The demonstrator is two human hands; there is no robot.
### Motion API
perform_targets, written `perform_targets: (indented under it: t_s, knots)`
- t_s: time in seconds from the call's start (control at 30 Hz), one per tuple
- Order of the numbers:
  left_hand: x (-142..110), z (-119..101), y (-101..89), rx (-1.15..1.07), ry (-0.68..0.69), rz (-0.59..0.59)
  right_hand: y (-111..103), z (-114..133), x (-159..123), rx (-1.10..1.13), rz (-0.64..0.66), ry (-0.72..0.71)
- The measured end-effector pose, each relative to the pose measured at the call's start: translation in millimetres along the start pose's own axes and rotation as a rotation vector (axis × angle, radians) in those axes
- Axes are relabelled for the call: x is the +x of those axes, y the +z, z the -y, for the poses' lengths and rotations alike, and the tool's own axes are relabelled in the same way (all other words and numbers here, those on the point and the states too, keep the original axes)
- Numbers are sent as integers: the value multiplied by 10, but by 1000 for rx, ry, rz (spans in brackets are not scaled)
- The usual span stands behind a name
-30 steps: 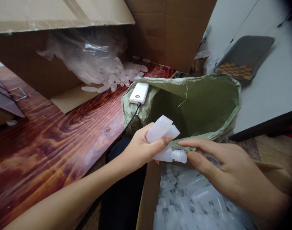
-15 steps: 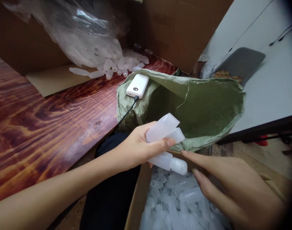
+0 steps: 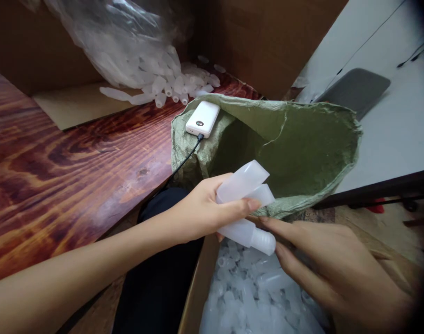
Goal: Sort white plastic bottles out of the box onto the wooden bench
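Observation:
My left hand (image 3: 205, 211) is closed around a few translucent white plastic bottles (image 3: 245, 183), holding them over the front rim of an open green woven sack (image 3: 302, 144). One bottle's neck (image 3: 262, 240) sticks out below the hand. My right hand (image 3: 323, 260) reaches in from the right with fingers stretched out, its fingertips touching that lower bottle. Beneath both hands a cardboard box (image 3: 198, 292) is full of several similar bottles (image 3: 247, 297).
A white power bank (image 3: 202, 119) with a black cable lies on the sack's left rim. More bottles spill from a clear plastic bag (image 3: 128, 51) inside a large cardboard box on the dark wooden table (image 3: 59, 157). A grey tray (image 3: 358, 88) lies on the white surface at the right.
The view tilted down slightly. My right hand slid lower and back in, fingertips again at the lower bottle. The left hand kept its grip on the bottles.

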State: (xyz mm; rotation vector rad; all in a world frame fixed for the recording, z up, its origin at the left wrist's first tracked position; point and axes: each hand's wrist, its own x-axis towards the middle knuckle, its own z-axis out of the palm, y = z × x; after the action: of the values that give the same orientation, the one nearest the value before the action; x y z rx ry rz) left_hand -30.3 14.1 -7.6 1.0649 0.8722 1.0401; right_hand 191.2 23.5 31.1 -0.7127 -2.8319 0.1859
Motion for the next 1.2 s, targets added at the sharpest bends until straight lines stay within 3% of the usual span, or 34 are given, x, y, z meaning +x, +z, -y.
perform_targets:
  t_s: [0.17,0.27,0.4,0.57,0.77,0.9,1.0,1.1,1.2]
  knots:
    - [7,-3,6,-31,-1,37,64,41,-29,-225,-30,-114]
    - [-3,-12,18,6,5,28,154,71,-39,-288,-23,-68]
    - [-50,-13,48,65,68,-33,198,170,-2,-46,-38,55]
    - [-74,13,89,122,138,-80,103,252,43,216,-68,168]
    - [-33,12,67,137,133,-171,3,190,83,321,97,237]
    - [-13,1,42,115,125,-155,-9,118,24,244,322,159]
    - [-13,-12,43,111,73,-108,18,15,-33,164,394,130]
    - [-29,-17,56,121,22,-58,47,-103,-44,190,311,185]
    - [-53,-6,64,212,42,0,45,-175,7,193,65,348]
